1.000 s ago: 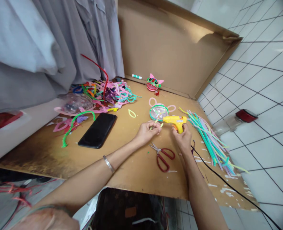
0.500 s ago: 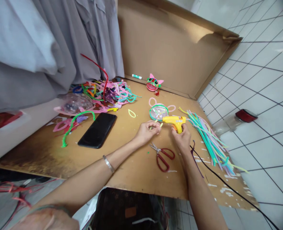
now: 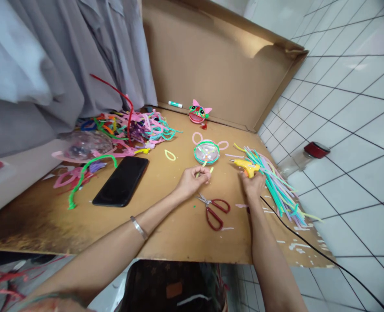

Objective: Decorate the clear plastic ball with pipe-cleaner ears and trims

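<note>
Yellow glue gun [image 3: 248, 167] gripped in the right hand [image 3: 252, 185]; left hand [image 3: 192, 181] fingers pinch a yellow pipe-cleaner piece [image 3: 203, 169] just before the clear dome [image 3: 206, 152]. Gluing step; next, press the piece on accurately.

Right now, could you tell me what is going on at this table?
A person is doing pipe-cleaner craft on a cardboard sheet. The left hand pinches a short yellow-green piece beside a clear dome ringed in green. The right hand holds a yellow glue gun, nozzle towards the dome. Red scissors lie between the forearms.
</note>
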A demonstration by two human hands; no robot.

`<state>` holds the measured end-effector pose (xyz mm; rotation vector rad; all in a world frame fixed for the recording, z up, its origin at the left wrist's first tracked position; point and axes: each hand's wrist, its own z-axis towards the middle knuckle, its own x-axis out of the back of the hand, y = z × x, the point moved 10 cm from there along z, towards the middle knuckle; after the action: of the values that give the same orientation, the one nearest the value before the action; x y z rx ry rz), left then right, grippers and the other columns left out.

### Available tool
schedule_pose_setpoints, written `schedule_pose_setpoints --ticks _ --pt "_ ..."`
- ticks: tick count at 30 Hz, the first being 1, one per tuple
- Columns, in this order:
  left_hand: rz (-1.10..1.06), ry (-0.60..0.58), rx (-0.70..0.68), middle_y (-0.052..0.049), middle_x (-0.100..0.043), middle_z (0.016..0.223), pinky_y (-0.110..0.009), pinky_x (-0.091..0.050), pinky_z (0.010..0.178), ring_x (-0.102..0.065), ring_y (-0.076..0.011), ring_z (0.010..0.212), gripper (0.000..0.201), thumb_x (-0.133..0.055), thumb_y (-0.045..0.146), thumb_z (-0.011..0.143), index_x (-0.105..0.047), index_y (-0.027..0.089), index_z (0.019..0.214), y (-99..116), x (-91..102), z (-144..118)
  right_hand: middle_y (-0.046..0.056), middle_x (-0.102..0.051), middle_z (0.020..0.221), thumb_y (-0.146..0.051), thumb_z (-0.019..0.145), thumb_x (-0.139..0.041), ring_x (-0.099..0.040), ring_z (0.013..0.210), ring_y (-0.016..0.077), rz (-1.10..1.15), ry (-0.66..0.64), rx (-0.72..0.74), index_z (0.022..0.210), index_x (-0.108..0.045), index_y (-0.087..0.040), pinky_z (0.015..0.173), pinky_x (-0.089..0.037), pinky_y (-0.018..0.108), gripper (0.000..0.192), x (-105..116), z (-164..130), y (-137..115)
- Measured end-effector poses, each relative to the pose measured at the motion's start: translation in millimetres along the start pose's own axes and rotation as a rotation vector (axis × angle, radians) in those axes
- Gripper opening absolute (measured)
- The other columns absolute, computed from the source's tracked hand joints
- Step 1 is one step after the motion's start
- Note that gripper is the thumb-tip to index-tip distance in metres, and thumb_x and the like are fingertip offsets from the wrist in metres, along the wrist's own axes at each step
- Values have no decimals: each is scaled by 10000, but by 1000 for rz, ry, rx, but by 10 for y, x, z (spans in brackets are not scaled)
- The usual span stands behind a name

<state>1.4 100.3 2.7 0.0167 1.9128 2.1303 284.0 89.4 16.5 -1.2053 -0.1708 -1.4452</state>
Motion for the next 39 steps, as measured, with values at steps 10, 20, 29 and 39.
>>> schedule_pose_setpoints --ticks 10,20,29,39 --pt "20 -55 54 15 -620 596 -225 -424 584 -523 -85 524 307 -757 416 621 -634 148 706 -152 -63 -20 279 -577 1106 -431 830 -598 -528 1055 386 -202 0 35 1075 -627 -41 885 -383 497 461 95 -85 -181" --pt "-66 6 -19 33 -584 575 -225 -451 604 -524 -81 538 361 -752 467 666 -601 147 734 -29 6 -5 36 -664 825 -408 813 -624 -603 747 165 871 -428 238 929 -742 -206 700 -505 303 261 -198 -917 -1204" --pt "-56 -133 -40 4 -631 707 -264 -526 707 -619 -109 652 309 -646 442 794 -592 146 863 -90 -122 -20 -10 -663 719 -375 618 -785 -585 603 122 1217 -528 -121 829 -715 -181 606 -522 285 295 -428 -964 -1070" --pt "51 -139 -125 -72 -697 966 -284 -588 674 -685 -118 688 369 -517 521 893 -338 208 813 38 -166 -122 -70 -550 533 -415 650 -755 -475 457 68 1286 -445 -225 765 -586 -184 459 -364 194 308 -383 -922 -995"
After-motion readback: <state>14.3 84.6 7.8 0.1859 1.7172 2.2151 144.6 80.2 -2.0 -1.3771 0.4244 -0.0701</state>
